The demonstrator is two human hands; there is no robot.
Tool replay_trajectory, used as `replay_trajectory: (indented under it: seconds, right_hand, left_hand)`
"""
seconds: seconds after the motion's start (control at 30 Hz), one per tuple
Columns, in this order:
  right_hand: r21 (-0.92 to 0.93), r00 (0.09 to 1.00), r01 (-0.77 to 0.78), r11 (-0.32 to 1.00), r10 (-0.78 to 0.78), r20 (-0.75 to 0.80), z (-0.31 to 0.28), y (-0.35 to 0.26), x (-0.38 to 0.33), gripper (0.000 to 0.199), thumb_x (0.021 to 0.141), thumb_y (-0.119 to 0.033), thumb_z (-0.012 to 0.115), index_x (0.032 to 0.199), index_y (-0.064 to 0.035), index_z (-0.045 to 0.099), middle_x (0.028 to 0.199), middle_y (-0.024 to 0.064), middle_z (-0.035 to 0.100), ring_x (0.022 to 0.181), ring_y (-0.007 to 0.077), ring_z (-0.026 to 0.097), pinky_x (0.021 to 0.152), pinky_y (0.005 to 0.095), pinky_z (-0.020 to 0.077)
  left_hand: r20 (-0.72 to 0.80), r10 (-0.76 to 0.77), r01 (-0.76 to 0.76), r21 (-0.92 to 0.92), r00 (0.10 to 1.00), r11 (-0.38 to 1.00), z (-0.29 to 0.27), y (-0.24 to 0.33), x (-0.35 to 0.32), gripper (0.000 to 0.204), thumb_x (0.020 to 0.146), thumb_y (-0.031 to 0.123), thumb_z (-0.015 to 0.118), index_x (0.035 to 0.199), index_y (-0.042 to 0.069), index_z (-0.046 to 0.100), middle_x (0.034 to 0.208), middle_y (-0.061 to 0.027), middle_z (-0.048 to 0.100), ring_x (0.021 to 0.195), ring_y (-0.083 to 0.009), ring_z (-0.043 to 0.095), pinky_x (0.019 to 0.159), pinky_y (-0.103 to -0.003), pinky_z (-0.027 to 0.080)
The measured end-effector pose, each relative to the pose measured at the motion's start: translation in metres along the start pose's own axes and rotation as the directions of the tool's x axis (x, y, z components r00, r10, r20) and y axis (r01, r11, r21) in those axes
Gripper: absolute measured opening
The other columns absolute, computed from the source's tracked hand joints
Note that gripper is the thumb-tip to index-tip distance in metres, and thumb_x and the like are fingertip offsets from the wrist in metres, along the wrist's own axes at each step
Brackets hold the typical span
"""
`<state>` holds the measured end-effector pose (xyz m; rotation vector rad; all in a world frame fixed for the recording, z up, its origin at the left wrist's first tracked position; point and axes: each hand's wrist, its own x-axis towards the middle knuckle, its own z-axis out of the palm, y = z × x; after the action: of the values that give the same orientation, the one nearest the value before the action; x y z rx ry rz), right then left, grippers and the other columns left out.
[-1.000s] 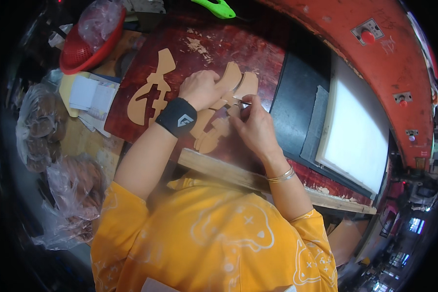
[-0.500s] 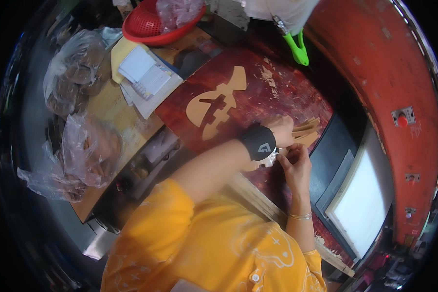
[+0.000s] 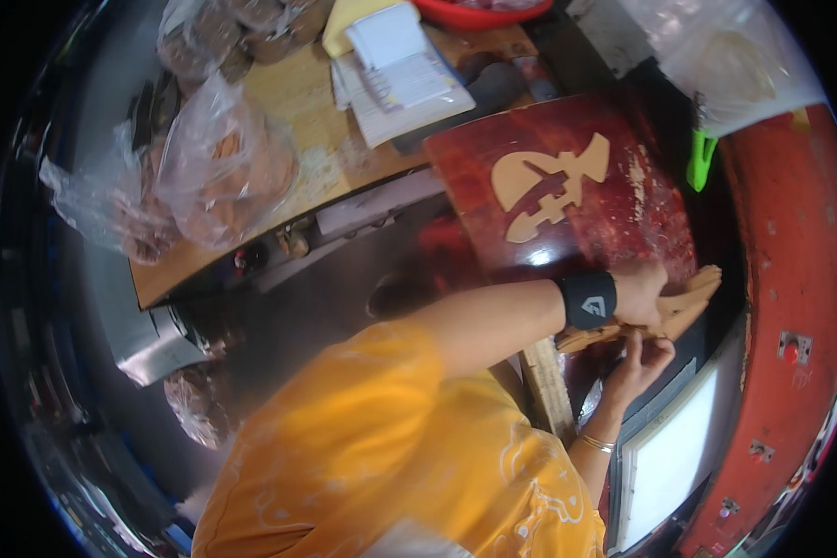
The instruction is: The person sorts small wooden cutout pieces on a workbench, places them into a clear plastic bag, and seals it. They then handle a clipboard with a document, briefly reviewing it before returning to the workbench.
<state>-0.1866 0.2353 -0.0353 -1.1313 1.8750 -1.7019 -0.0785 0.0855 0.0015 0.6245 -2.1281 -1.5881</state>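
Wooden cut-out shape (image 3: 665,314), light tan, lies at the right edge of the dark red board (image 3: 493,167), and both hands are on it. There is only the head view, looking down.

The left hand (image 3: 644,290) rests on top of the shape and presses it down. Its fingers lie flat over the wood, not curled around it. A black wristband (image 3: 588,299) sits on that wrist.

The right hand (image 3: 646,355) comes up from below and touches the lower edge of the shape. Its fingers are bent close together at the wood, but I cannot tell if they pinch it or hold something small. A thin gold bangle (image 3: 597,443) is on that wrist.

Another tan cut-out (image 3: 549,181) lies flat higher up on the red board, well apart from the hands. A green clip (image 3: 699,160) hangs near the board's right side. On the wooden table (image 3: 288,102) to the left are clear plastic bags (image 3: 214,177) with brown things inside, and a stack of papers (image 3: 400,70). The person wears a yellow shirt (image 3: 372,456). A white panel (image 3: 670,465) sits at the lower right.
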Motion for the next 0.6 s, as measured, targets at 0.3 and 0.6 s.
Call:
replay_trajectory:
  seconds: [0.3,0.6]
  right_hand:
    - [0.143,0.892,-0.272,0.952,0.193,0.409,0.017,-0.123,-0.073,0.051,0.078,-0.006,0.059,0.125,0.0046,0.042,0.117,0.0161,0.054,0.103,0.0217,0.058,0.089,0.0330,0.0472]
    - [-0.307,0.588,-0.485,0.819,0.565,0.579,0.075,-0.118,-0.174,0.036,0.081,-0.004,0.058,0.115,0.0051,0.052,0.092,0.0071,0.063,0.075,0.0114,0.060,0.066,0.0237,0.0488]
  left_hand:
    - [-0.444,0.120,-0.359,-0.507,0.888,0.784,0.007,0.026,-0.164,0.040,0.074,0.013,0.066,0.109,0.000,0.055,0.092,-0.0194,0.063,0.085,-0.0328,0.063,0.075,-0.037,0.049]
    - [-0.319,-0.366,-0.063,-0.822,0.874,0.566,0.030,-0.027,-0.315,0.045,0.078,0.008,0.065,0.120,0.000,0.050,0.113,-0.0106,0.060,0.108,-0.0172,0.056,0.093,-0.031,0.042]
